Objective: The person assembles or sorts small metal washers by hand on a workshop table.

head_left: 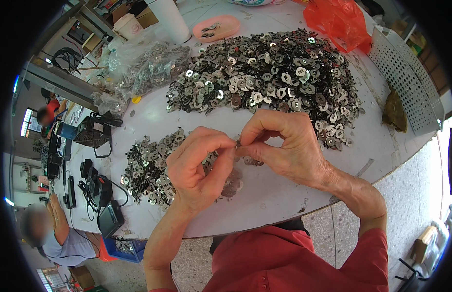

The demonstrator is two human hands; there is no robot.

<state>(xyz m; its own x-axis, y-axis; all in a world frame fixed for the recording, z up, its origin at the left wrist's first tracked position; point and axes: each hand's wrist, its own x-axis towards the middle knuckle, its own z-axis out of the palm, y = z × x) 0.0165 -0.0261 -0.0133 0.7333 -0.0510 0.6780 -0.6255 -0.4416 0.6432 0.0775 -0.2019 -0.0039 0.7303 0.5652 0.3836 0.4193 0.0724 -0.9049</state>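
Note:
My left hand (199, 163) and my right hand (287, 146) meet over the table, thumb and forefinger of each pressed together. Between the fingertips shows a small metal piece (237, 145), mostly covered, so its shape is unclear. Beyond the hands lies a large heap of small, round, slotted metal pieces (265, 70). A smaller heap of such pieces (150, 165) spreads to the left and partly under my left hand. A few more loose pieces (253, 161) lie just below the right fingertips.
A clear plastic bag of metal pieces (148, 68) lies at the far left, near a pink tray (226, 24) and white cylinder (168, 19). Right: red plastic bag (338, 22), white perforated basket (406, 78). Left: black adapters with cables (102, 190), a seated person (65, 243).

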